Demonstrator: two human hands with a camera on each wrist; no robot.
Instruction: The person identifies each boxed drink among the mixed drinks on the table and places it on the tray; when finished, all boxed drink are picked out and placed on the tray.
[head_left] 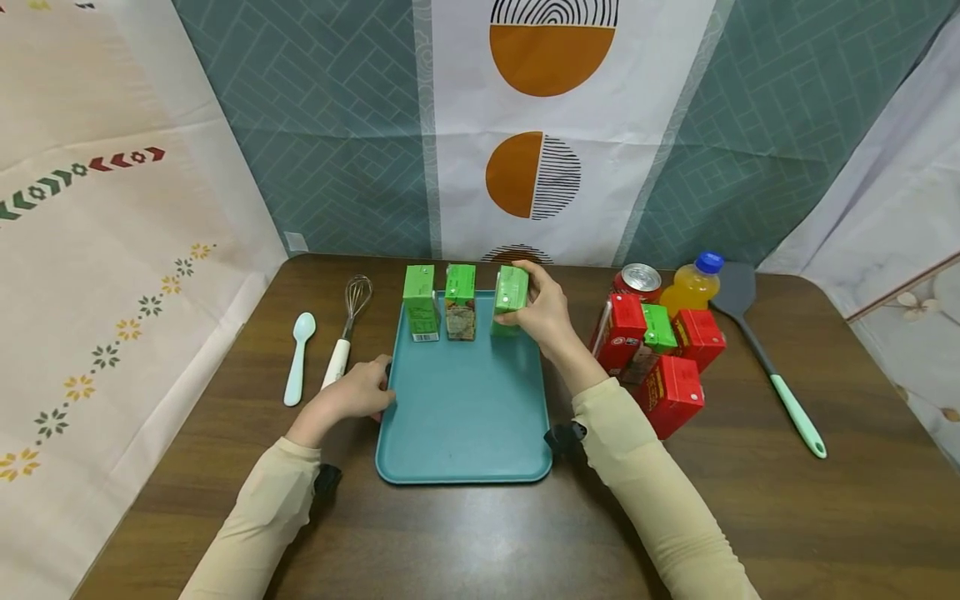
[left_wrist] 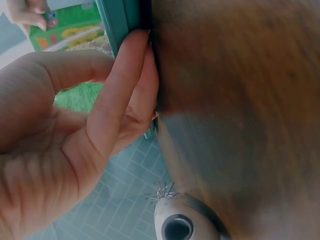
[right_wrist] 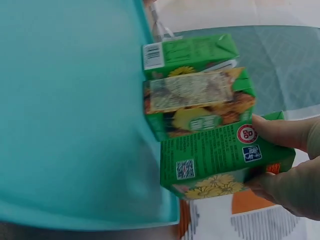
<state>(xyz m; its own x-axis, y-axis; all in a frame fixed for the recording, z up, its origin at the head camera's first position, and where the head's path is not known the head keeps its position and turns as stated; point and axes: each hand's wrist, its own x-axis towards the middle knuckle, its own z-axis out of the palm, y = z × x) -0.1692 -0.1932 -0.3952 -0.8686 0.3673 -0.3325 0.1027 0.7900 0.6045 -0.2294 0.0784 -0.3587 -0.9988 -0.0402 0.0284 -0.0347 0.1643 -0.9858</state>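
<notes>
Held green carton [right_wrist: 220, 155], in the right hand [head_left: 547, 310]: a QR code [right_wrist: 185, 169] near one end; a round red-and-white emblem [right_wrist: 247, 133] and a square blue-and-white mark [right_wrist: 252, 153] near the other; the rows of small dark print are too fine to read.
Middle green carton [right_wrist: 240, 100]: a pale panel [right_wrist: 191, 91] of dense printed lines, blurred; below it, pale characters on a green patch [right_wrist: 205, 122], not legible.
Left green carton [right_wrist: 197, 52]: a barcode [right_wrist: 153, 55] on white at its base; digits unreadable.
Nearest red carton [head_left: 671, 396]: yellow characters, too small to make out.
Words or numbers: none can be read.
</notes>
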